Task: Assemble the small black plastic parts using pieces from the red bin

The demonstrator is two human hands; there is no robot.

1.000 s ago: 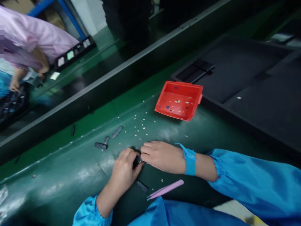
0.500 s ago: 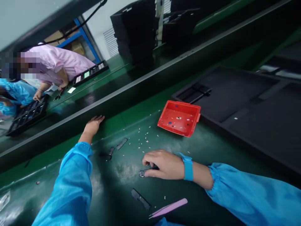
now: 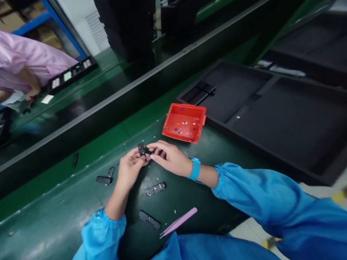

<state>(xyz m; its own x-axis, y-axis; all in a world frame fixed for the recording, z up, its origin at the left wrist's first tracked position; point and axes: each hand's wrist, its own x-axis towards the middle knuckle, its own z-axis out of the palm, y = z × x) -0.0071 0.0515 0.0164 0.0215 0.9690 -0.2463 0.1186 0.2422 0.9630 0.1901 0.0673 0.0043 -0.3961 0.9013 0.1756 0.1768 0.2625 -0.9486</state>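
On the dark green rubber work mat [image 3: 67, 213], the shallow red plastic tray [image 3: 185, 122] sits at two o'clock from the hands, near them but apart. The right hand [image 3: 169, 157] and left hand [image 3: 130, 169] meet fingertip to fingertip, both pinched shut on a small black plastic part [image 3: 141, 149] held between them, just above the mat. A flat black strip [image 3: 155, 188] lies at six o'clock, pink tweezers [image 3: 179, 222] beyond it.

We held a small black part [image 3: 141, 149] between our left hand [image 3: 130, 169] and right hand [image 3: 169, 159]. Pink tweezers [image 3: 179, 222] lay nearby, a red tray [image 3: 200, 124] just beyond
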